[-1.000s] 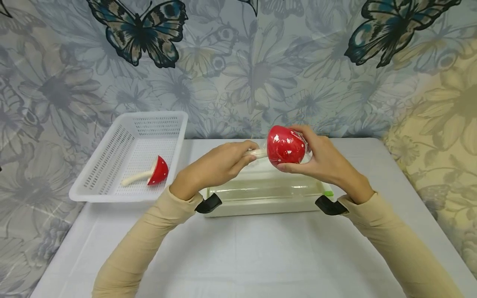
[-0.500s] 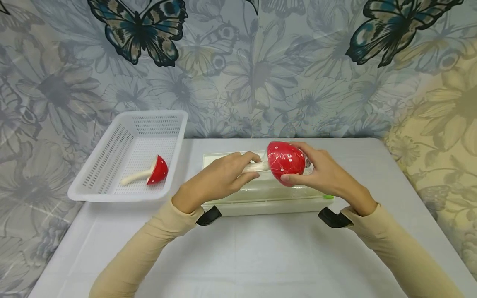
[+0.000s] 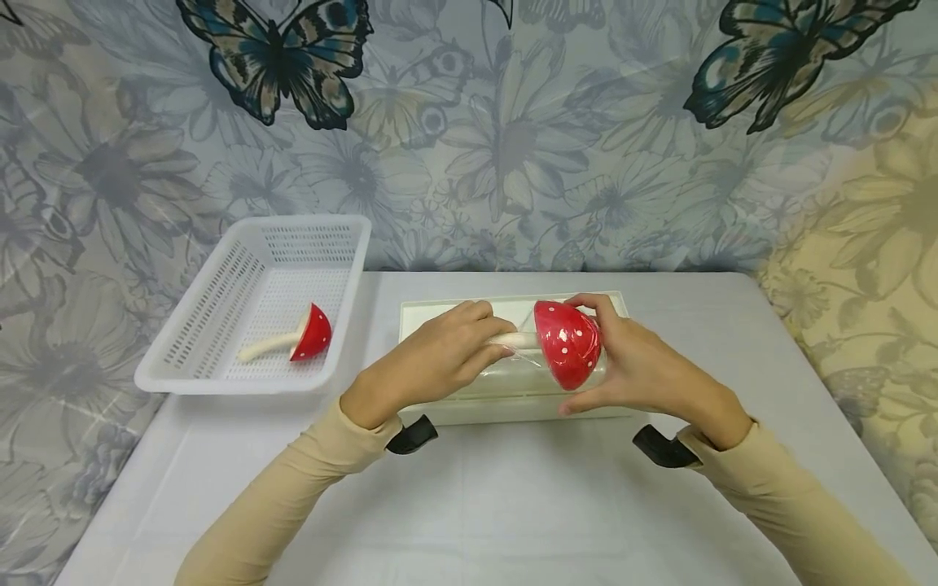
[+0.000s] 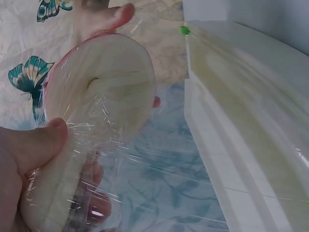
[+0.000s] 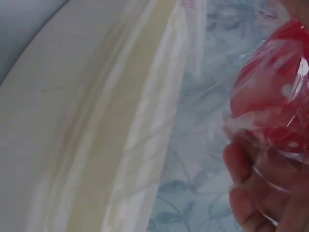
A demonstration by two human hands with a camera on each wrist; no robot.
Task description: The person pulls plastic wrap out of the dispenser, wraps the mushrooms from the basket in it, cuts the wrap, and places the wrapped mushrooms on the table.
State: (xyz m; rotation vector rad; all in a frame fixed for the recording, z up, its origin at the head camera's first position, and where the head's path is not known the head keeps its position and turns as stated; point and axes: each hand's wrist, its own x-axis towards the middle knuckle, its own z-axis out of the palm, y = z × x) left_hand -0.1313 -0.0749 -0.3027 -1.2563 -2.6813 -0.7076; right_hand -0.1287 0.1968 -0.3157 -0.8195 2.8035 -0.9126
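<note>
Left hand: the left hand clamps the pale stem between thumb and fingers.
Right hand: the right hand cups the crown of the cap, fingers bent behind it, thumb standing apart from the cap.
Mushroom: the film-wrapped toy mushroom, its red cap dotted white, lies sideways in the air between both hands, stem toward the left.
Film: clear plastic film covers the cap's pale underside, creased around the stem.
Dispenser: below, apart from the mushroom, a white cling-film dispenser with a see-through cover.
Basket: left, a perforated white basket holds a second toy mushroom.
Beneath: white tablecloth.
</note>
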